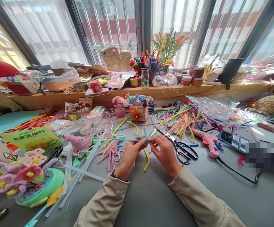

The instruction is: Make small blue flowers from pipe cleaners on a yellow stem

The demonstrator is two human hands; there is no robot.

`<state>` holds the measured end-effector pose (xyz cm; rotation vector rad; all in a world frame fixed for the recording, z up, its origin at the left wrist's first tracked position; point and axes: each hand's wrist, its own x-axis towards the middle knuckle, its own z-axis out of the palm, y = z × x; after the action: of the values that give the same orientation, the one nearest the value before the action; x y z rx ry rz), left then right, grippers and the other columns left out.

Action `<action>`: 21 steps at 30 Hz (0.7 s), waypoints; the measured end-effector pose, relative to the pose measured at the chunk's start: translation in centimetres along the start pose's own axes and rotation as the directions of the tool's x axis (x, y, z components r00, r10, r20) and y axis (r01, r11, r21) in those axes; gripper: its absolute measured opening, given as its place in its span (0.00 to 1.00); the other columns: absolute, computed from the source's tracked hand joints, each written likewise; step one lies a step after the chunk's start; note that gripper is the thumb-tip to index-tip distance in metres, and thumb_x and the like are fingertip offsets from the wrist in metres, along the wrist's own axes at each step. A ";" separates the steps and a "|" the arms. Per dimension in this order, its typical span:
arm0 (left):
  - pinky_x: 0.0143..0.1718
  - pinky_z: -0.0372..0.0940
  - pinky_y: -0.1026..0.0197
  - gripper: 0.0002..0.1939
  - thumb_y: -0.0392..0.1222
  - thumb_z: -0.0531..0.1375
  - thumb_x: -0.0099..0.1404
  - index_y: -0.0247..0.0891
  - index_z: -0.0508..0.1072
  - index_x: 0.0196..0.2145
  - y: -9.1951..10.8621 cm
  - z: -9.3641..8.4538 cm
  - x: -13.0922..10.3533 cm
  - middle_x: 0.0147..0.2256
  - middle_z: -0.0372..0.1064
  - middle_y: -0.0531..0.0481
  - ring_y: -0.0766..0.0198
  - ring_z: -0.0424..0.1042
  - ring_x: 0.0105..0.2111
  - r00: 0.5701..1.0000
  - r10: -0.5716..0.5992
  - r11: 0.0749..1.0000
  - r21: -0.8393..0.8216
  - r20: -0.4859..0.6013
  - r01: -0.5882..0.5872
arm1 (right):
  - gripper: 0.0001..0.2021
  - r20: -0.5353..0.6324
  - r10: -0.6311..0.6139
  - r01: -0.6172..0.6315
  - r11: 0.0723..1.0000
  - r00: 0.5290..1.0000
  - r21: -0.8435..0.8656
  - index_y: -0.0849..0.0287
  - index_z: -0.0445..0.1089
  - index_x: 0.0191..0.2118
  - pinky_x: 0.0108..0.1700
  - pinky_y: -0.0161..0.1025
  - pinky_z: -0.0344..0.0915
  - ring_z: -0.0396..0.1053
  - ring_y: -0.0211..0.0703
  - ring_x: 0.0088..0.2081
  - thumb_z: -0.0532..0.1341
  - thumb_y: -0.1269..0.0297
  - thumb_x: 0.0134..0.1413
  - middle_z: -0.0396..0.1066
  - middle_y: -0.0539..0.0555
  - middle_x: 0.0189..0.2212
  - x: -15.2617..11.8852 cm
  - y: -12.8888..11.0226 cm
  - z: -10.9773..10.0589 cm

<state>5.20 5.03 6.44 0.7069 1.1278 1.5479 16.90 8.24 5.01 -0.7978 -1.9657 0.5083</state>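
Between my two hands, above the grey table, is a small bunch of blue pipe cleaners (145,136) whose ends fan out from a joined middle. My left hand (131,155) pinches the bunch from the left, with one long blue stem sticking out past the fingers. From the right, my right hand (163,152) has its thumb and fingertips closed at the bunch's other side. A yellow pipe cleaner (146,161) lies on the table just below the fingers. Black-handled scissors (181,148) rest right beside my right hand. Left of my left hand lie pink pipe cleaners (110,151) and small scissors (119,155).
A pink glue gun (209,143) with a black cord lies to the right, near a phone (233,140). Clear glue sticks (89,157) and a flower-topped green craft (42,187) are at left. Behind are a pipe cleaner pile (184,118) and a crowded wooden ledge (118,93).
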 end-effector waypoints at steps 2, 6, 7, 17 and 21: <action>0.35 0.61 0.64 0.05 0.37 0.61 0.46 0.34 0.70 0.23 0.1 0.1 0.0 0.25 0.67 0.54 0.69 0.66 0.28 1.000 0.007 1.000 -0.016 -0.019 -0.007 | 0.06 -0.023 0.084 -0.081 0.990 0.996 0.112 0.59 0.61 0.34 0.31 0.34 0.61 0.61 0.37 0.30 0.52 0.70 0.47 0.64 0.52 0.29 -0.1 -0.2 0.2; 0.36 0.61 0.64 0.06 0.37 0.61 0.46 0.34 0.71 0.25 0.2 0.1 -0.1 0.25 0.68 0.53 0.69 0.66 0.29 1.000 -0.005 0.999 -0.040 -0.010 0.005 | 0.07 0.027 0.276 -0.270 0.907 0.961 0.324 0.60 0.60 0.31 0.25 0.31 0.61 0.62 0.36 0.27 0.52 0.62 0.49 0.63 0.51 0.26 0.1 -0.2 0.4; 0.36 0.61 0.63 0.06 0.37 0.61 0.46 0.33 0.71 0.25 0.2 0.1 -0.1 0.26 0.68 0.52 0.68 0.66 0.29 1.000 -0.016 0.999 -0.032 0.003 0.016 | 0.08 0.059 0.302 -0.303 0.884 0.951 0.355 0.60 0.60 0.29 0.24 0.31 0.61 0.62 0.36 0.26 0.51 0.61 0.49 0.63 0.50 0.24 0.2 -0.1 0.4; 0.36 0.61 0.63 0.06 0.38 0.60 0.48 0.33 0.71 0.27 0.2 0.0 -0.2 0.28 0.68 0.51 0.67 0.65 0.32 0.996 -0.059 0.998 0.030 0.070 0.057 | 0.09 0.153 0.346 -0.377 0.806 0.925 0.456 0.60 0.61 0.24 0.24 0.31 0.60 0.60 0.34 0.23 0.54 0.60 0.46 0.61 0.48 0.20 0.7 0.3 -0.2; 0.39 0.61 0.61 0.06 0.38 0.60 0.49 0.33 0.71 0.26 0.0 -0.2 -0.1 0.28 0.68 0.50 0.67 0.66 0.32 0.993 -0.072 0.997 -0.028 0.094 0.075 | 0.09 0.190 0.335 -0.385 0.805 0.923 0.451 0.60 0.63 0.24 0.25 0.31 0.60 0.60 0.34 0.24 0.55 0.60 0.45 0.62 0.48 0.21 0.9 0.6 -0.4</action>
<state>5.07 4.83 6.39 0.7017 1.0470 1.4531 17.14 9.33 5.41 -0.8317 -1.6623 1.2380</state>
